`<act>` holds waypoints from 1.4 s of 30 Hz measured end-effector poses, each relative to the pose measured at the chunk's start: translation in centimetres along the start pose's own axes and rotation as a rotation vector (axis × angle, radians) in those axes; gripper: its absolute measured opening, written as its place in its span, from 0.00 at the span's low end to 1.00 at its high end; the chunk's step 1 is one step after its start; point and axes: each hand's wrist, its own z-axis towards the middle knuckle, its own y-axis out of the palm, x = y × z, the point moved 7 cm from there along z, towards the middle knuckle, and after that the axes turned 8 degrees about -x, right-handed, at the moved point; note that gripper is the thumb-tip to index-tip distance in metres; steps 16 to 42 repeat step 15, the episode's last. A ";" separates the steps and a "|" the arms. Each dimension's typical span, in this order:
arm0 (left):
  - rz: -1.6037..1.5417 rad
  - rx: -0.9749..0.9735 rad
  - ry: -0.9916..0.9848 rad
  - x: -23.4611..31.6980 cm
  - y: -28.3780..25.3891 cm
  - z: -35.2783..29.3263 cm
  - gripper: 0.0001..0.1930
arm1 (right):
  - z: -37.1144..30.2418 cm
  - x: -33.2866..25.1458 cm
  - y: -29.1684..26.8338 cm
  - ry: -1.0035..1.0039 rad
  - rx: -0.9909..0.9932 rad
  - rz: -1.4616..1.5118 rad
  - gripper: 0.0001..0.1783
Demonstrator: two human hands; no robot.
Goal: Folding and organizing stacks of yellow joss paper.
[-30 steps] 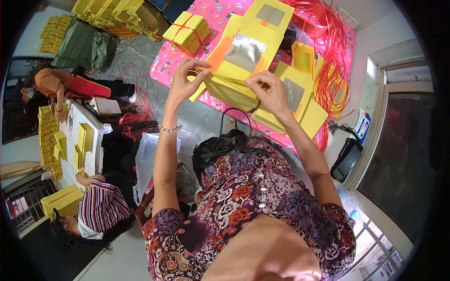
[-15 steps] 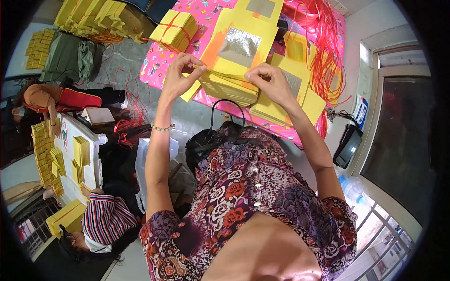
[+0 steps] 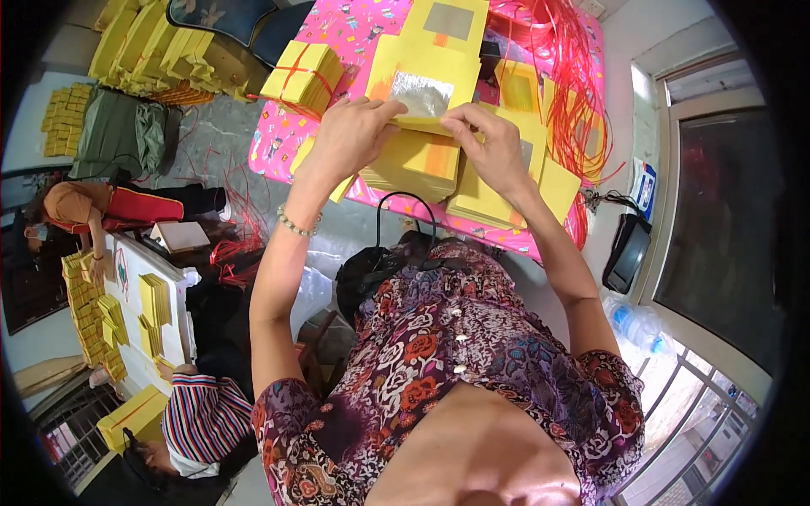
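A yellow sheet of joss paper [image 3: 392,61] with a silver foil square lies over a thick yellow paper stack [image 3: 413,164] at the table's near edge. Its near edge is lifted and bent up off the stack. My left hand [image 3: 350,139] is closed at that edge's left end, its fingers reaching over the foil's corner. My right hand [image 3: 492,150] pinches the right end between thumb and forefinger. The fold between the hands is partly hidden by my left fingers. Another joss paper sheet with a silver square [image 3: 449,21] lies just beyond.
The pink patterned table [image 3: 274,139] carries a yellow bundle tied with red string [image 3: 301,78]. More yellow stacks [image 3: 485,209] and loose red strings [image 3: 582,93] lie at right. Two people work at a white table [image 3: 126,266] at left. A black bag [image 3: 363,270] hangs before me.
My left hand has shifted right and turned over the sheet. The sheet's near edge has been bent up and away from me, uncovering the stack's top. My right hand keeps its pinch.
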 end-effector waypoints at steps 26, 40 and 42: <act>-0.588 -0.433 -0.140 -5.7 2.2 7.4 0.21 | 1.4 10.0 1.8 0.218 0.113 0.484 0.19; -0.588 -0.433 -0.140 -5.7 2.2 7.4 0.21 | 1.4 10.0 1.8 0.218 0.113 0.484 0.19; -0.588 -0.433 -0.140 -5.7 2.2 7.4 0.21 | 1.4 10.0 1.8 0.218 0.113 0.484 0.19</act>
